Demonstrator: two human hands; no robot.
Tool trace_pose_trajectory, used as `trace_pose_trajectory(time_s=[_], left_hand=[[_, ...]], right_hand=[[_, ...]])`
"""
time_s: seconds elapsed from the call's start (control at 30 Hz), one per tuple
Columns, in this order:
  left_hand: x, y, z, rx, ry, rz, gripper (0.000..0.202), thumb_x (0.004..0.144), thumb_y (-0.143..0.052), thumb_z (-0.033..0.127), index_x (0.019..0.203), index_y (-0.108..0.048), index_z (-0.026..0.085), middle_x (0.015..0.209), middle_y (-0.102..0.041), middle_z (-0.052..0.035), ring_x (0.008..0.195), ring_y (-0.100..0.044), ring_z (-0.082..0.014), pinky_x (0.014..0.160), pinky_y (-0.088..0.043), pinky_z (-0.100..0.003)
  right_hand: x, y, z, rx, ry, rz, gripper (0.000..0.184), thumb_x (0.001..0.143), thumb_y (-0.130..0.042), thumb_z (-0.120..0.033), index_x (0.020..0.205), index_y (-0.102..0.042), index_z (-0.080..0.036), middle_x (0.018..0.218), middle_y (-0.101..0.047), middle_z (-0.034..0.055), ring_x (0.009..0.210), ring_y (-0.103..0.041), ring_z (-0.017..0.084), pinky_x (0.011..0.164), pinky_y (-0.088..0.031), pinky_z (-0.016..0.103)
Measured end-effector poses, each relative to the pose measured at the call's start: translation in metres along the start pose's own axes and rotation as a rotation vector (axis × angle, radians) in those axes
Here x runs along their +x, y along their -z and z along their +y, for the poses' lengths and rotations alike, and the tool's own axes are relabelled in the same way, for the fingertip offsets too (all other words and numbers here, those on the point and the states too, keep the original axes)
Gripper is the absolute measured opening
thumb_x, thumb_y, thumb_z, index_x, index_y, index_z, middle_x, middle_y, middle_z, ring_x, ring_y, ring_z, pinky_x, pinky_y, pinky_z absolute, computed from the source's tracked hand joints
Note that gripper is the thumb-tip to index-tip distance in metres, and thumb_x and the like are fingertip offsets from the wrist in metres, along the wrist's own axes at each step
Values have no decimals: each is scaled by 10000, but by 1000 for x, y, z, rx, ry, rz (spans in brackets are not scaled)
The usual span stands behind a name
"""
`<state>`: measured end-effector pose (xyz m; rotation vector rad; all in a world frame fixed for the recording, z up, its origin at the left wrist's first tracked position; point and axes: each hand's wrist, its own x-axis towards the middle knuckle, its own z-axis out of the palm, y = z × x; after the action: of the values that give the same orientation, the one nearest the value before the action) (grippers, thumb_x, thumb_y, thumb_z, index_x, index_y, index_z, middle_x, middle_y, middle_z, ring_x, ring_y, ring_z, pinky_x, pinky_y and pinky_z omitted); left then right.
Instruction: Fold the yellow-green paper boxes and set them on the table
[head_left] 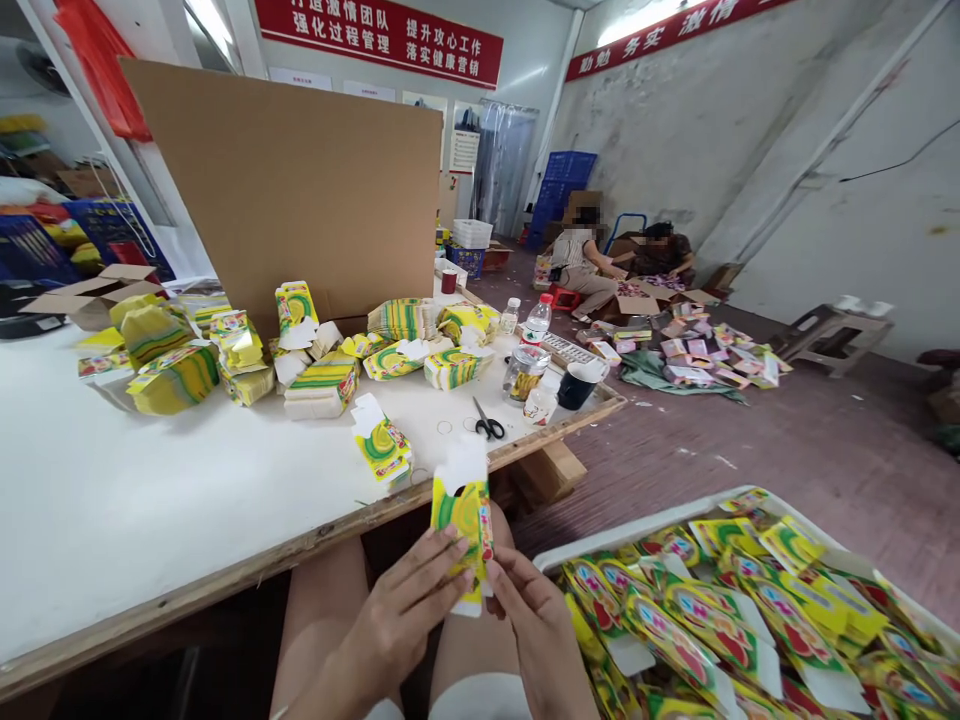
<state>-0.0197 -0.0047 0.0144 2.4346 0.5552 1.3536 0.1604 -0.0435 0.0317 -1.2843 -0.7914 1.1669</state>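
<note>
A small yellow-and-green printed carton (463,515) with a white flap standing up is held upright over my lap, below the table's front edge. My left hand (401,615) grips its left side, fingers wrapped across the front. My right hand (536,620) pinches its lower right edge. A flat carton of the same print (382,445) lies on the white table (112,500) just beyond. Stacks and loose cartons of the same kind (322,385) lie across the table's middle.
A white tray (600,535) at my right holds several folded cartons. Black scissors (488,420), a jar (523,372), a black cup (577,385) and bottles (537,318) sit at the table's right end. A large cardboard sheet (300,180) stands behind. Two people (581,262) sit on the floor among boxes.
</note>
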Motion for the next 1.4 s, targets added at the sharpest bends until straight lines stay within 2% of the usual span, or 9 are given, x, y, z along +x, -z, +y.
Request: trace_pose_trajectory(time_s=[0.17, 0.33, 0.43, 0.6, 0.73, 0.9, 1.2, 1.33, 1.4], left_hand=[[6, -6, 11, -552, 686, 323, 474, 968, -523, 246, 1430, -473, 343, 1536, -447, -31, 1415, -410, -236, 1157, -382, -392], [12, -2, 11, -1242, 966, 205, 536, 764, -731, 543, 1204, -705, 239, 1293, -690, -129, 1246, -594, -361, 1053, -479, -497], [13, -1, 16, -1420, 969, 133, 520, 715, -773, 545, 1125, -745, 226, 1212, -732, -133, 1199, -626, -358, 1035, -479, -491], [18, 0, 21, -1384, 905, 128, 491, 698, -820, 470, 1113, -751, 219, 1147, -750, -123, 1129, -657, -323, 994, -492, -417], [20, -5, 21, -1296, 957, 204, 416, 717, -816, 444, 1053, -766, 205, 965, -783, -95, 932, -713, -253, 820, -545, -313], [18, -12, 19, -1186, 971, 271, 329, 740, -802, 432, 969, -774, 198, 791, -762, -35, 681, -660, -133, 604, -488, -186], [17, -11, 18, -900, 1024, 418, 369, 739, -777, 488, 919, -773, 166, 739, -732, -36, 645, -617, -134, 603, -522, -203], [16, -15, 16, -854, 1028, 432, 354, 750, -760, 494, 742, -743, 140, 608, -681, -8, 510, -544, -89, 492, -468, -166], [17, -16, 16, -855, 1018, 420, 334, 762, -755, 475, 767, -726, 143, 648, -701, -16, 544, -580, -100, 531, -493, -176]], right_hand=[[-3, 4, 5, 69, -11, -50, 411, 708, -813, -486, 983, -715, -197, 808, -747, 53, 746, -665, 203, 687, -530, 295], [-9, -6, 19, 122, -38, -187, 367, 742, -790, -478, 962, -680, -206, 721, -720, 27, 705, -670, 197, 681, -527, 295], [-11, -8, 21, 177, -53, -208, 321, 740, -794, -472, 908, -695, -217, 710, -710, 13, 675, -640, 167, 624, -491, 245], [-13, -4, 12, 131, -41, -198, 245, 775, -783, -417, 895, -714, -214, 806, -735, 31, 750, -648, 171, 669, -493, 245], [-17, -2, 14, 52, 41, -214, 299, 799, -743, -463, 931, -707, -197, 898, -724, 63, 845, -659, 218, 740, -520, 302], [-21, -3, 20, -145, 50, -202, 327, 839, -681, -496, 874, -664, -171, 763, -671, 37, 724, -627, 200, 671, -517, 297], [-24, -10, 24, -308, 213, -66, 320, 839, -666, -481, 733, -620, -183, 615, -512, -33, 570, -430, 127, 534, -339, 228], [-23, -10, 34, -303, 220, -70, 317, 848, -653, -473, 718, -578, -194, 612, -493, -40, 561, -433, 126, 522, -334, 224], [-21, -7, 36, -308, 237, -61, 308, 860, -639, -467, 726, -571, -198, 615, -497, -38, 560, -450, 128, 519, -355, 220]])
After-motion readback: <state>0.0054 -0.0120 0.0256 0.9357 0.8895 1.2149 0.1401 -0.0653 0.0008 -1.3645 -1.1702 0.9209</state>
